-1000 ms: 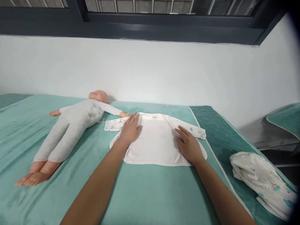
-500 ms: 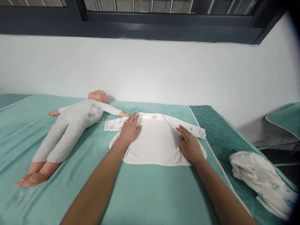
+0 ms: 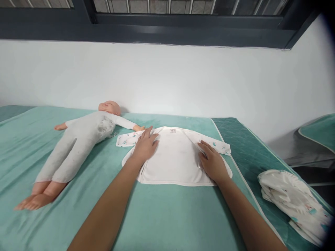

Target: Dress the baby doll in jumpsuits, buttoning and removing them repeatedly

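Observation:
A white baby shirt (image 3: 174,157) lies spread out on the green sheet, its patterned sleeves reaching to either side and a small printed label at the neck. My left hand (image 3: 144,144) rests flat on its left side near the shoulder, fingers stretched out. On the right side lies my right hand (image 3: 211,160), also flat with the fingers extended. To the left, a baby doll (image 3: 86,129) with a white cloth body lies on its back. One of the doll's hands is close to the shirt's left sleeve.
A crumpled white patterned cloth (image 3: 290,202) lies on the darker green sheet (image 3: 243,153) at the right. Behind the bed stands a white wall (image 3: 167,80) below a dark window frame (image 3: 167,29). A green padded edge (image 3: 319,132) shows at far right.
Both hands stay on the shirt almost in place. The view has shifted very slightly.

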Motion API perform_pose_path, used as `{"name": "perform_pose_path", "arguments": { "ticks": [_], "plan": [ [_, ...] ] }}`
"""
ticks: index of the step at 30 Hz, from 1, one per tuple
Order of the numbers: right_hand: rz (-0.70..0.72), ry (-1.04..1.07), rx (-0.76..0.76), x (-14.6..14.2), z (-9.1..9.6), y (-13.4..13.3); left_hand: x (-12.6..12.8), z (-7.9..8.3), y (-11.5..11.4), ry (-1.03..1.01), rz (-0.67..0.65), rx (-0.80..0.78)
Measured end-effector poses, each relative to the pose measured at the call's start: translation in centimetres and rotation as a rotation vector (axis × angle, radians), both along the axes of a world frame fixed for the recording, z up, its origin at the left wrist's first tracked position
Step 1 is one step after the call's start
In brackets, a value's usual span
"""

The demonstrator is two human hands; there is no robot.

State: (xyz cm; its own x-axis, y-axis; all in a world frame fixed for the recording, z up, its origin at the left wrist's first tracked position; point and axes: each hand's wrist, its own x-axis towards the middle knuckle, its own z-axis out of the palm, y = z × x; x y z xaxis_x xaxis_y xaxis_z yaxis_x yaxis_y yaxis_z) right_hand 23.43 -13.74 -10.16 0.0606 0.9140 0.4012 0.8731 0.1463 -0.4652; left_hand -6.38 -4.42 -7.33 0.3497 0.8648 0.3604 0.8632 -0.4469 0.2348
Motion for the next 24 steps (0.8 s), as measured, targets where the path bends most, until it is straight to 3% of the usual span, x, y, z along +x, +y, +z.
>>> {"name": "perform_pose_path", "arguments": {
  "ticks": [5, 9, 13, 16, 18, 22, 24],
  "plan": [
    [0.038, -0.051, 0.053, 0.0, -0.1, -0.5, 0.5, 0.8, -2.6, -0.074, -0.048, 0.114],
    [-0.044, -0.208, 0.01, -3.3, 0.9, 0.0, -2.6, 2.8, -6.0, -0.053, -0.165, 0.166],
    [0.12, -0.184, -0.023, -10.9, 2.9, 3.4, -10.7, 5.6, -7.3, -0.116, 0.001, 0.244],
    [0.286, 0.016, -0.099, -17.8, 4.4, 8.0, -18.1, 6.8, -7.2, -0.113, 0.187, 0.253],
    [0.314, 0.215, -0.183, -22.1, 5.1, 11.7, -22.6, 7.0, -6.8, -0.103, 0.316, 0.224],
    [0.284, 0.289, -0.248, -29.3, 6.2, 19.1, -29.0, 6.2, -5.3, -0.286, 0.586, -0.018],
    [0.319, 0.296, -0.286, -32.3, 6.8, 22.1, -30.7, 5.8, -4.3, -0.495, 0.627, -0.23]
  ]
}}
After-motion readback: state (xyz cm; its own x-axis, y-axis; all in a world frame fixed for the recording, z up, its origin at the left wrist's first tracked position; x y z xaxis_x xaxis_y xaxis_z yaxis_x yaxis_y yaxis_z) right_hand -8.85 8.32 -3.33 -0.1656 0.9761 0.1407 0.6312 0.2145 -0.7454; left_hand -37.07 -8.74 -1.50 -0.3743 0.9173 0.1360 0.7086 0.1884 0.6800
